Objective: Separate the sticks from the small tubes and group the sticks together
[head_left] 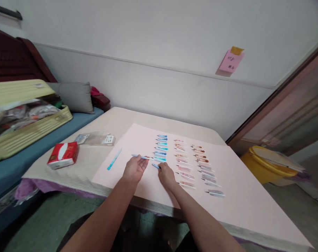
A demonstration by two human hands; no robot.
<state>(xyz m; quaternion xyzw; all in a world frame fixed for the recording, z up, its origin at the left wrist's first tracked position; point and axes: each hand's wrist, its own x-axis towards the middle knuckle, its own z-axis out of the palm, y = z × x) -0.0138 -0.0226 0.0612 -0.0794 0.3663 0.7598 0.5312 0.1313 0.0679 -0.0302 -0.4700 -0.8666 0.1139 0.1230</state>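
The left hand (pixel 135 168) pinches a pen (pixel 135 155) between thumb and fingers above the pink sheet (pixel 138 135), left of the blue pens (pixel 162 148). Its long axis runs left to right — pale blue end left, thin white end right, toward the nearest blue pen. The right hand (pixel 166 174) grips a blue piece (pixel 155 165), its free end pointing left and slightly far. A lone pen (pixel 114 159) lies slanted at left — teal end near, the other far and right.

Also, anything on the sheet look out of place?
Yes: one blue pen lies alone at the left of the pink sheet, at a steep slant, while the other pens lying there form columns. No spill visible.
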